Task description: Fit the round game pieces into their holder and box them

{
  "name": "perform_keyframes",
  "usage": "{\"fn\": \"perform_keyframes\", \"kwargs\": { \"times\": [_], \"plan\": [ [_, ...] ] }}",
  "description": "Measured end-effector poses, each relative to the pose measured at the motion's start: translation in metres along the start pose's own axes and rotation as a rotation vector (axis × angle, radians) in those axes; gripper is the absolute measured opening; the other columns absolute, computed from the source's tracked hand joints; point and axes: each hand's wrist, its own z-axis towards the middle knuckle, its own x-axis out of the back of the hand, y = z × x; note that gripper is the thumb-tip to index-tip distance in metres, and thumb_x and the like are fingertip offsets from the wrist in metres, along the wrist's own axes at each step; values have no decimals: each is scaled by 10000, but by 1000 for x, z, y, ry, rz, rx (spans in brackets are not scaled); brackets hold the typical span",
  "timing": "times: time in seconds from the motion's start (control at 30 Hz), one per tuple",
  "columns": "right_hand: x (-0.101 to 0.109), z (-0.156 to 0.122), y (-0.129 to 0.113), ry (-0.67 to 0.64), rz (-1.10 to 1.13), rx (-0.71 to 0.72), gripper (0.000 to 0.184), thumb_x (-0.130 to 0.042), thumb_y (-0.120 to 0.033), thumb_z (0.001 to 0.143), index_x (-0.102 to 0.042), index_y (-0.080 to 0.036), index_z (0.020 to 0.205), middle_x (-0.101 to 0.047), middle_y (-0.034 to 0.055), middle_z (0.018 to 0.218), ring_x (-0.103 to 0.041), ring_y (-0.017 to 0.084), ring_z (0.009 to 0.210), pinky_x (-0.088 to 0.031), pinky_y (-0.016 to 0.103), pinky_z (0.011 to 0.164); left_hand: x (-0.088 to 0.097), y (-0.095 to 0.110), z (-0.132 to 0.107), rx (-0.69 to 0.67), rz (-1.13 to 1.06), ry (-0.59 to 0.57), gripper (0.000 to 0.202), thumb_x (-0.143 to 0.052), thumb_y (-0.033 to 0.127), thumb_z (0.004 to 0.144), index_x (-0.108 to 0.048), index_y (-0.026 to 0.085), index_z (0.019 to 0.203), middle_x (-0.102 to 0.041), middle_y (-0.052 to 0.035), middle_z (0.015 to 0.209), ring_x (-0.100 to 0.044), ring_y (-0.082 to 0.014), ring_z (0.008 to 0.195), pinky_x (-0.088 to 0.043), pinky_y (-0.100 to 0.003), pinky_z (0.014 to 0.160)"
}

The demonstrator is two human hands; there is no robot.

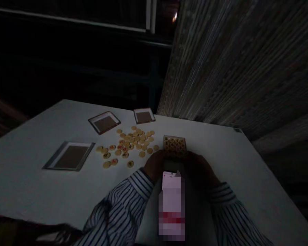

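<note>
A small box packed with round Chinese chess pieces (174, 147) is between my two hands at the right of the table. My left hand (155, 164) is at its left side, with the fingers largely in shadow. At the right side, my right hand (200, 168) grips it too, and that hand is very dark. Many loose Chinese chess pieces (136, 138) lie scattered to the left of the box, pale wooden discs, some with red or black characters. A phone with a lit, blurred screen (171, 198) lies between my forearms.
Three shallow rectangular trays or frames with brown centres stand on the white table (113, 194): one at the left (69, 156), one behind it (104, 122), one near the far edge (144, 116). A string curtain (215, 68) hangs behind the table's right side. The room is dim.
</note>
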Motion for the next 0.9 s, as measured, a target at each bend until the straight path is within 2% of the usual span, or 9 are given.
{"fn": "perform_keyframes", "kwargs": {
  "times": [0.1,0.17,0.23,0.37,0.67,0.8,0.9],
  "plan": [
    [7,5,-10,-19,12,-3,370,-444,-280,846,-568,-178,1179,-642,99,1115,-609,234,982,-483,378,852,-8,-7,-2,26,20,14,387,-476,142,800,-535,134,1183,-574,-139,1209,-524,-235,1136,-446,-434,956],
    [11,9,-16,-111,89,24,364,-437,-247,850,-562,-214,1190,-660,69,1084,-627,212,949,-504,340,818,-12,-10,-2,35,19,37,377,-468,132,805,-541,132,1174,-575,-139,1205,-527,-232,1131,-449,-425,954],
    [15,12,-20,-134,129,-3,363,-437,-225,847,-565,-223,1187,-668,63,1065,-638,210,927,-515,333,797,-14,-11,-2,38,9,62,356,-452,126,817,-549,128,1159,-582,-136,1191,-535,-224,1118,-457,-412,947],
    [16,12,-22,-116,145,-64,344,-457,-226,842,-579,-208,1164,-678,76,1032,-642,221,914,-521,340,784,-12,-10,-2,17,-1,58,335,-429,135,840,-549,122,1152,-584,-135,1183,-545,-214,1099,-466,-394,937],
    [15,11,-24,-116,142,-82,334,-453,-225,848,-590,-199,1151,-683,79,1016,-639,222,918,-520,359,784,-14,-12,-2,25,25,67,339,-432,137,837,-546,127,1156,-586,-129,1181,-543,-218,1101,-464,-404,941],
    [17,12,-26,-117,126,-56,323,-441,-228,857,-599,-199,1136,-679,79,1027,-640,209,919,-513,333,788,-13,-11,-2,25,17,71,330,-428,156,848,-548,147,1155,-587,-120,1182,-547,-217,1095,-469,-420,935],
    [20,14,-30,-134,124,-34,320,-430,-217,858,-606,-201,1125,-684,72,1013,-647,199,896,-514,308,768,-12,-10,-2,23,18,63,327,-427,156,851,-550,139,1153,-589,-125,1178,-552,-210,1090,-477,-391,928]
  ]
}}
